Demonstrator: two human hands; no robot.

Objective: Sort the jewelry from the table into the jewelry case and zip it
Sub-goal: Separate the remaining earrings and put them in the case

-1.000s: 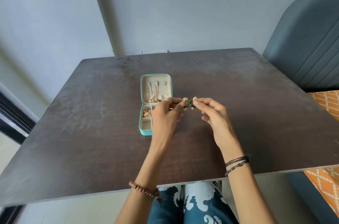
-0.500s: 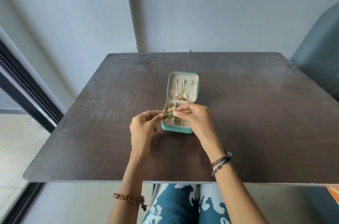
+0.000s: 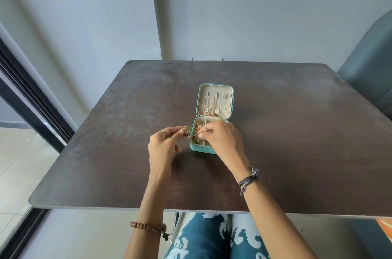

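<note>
1. Jewelry: a gold-and-green piece (image 3: 187, 132) hangs between both hands, just over the left edge of the case (image 3: 202, 149).
2. Case lies open mid-table (image 3: 297, 131), lid (image 3: 215, 99) tilted back with chains (image 3: 209, 108) hung in it, gold pieces in the tray.
3. Left hand (image 3: 163, 146) pinches one end.
4. Right hand (image 3: 220, 137) pinches the other, covering the tray's right compartments.
5. Blue seat (image 3: 369, 80) stands to the right.

beaded bracelet (image 3: 147, 226), cord bracelets (image 3: 248, 180) (dark), ring (image 3: 163, 131)
</note>
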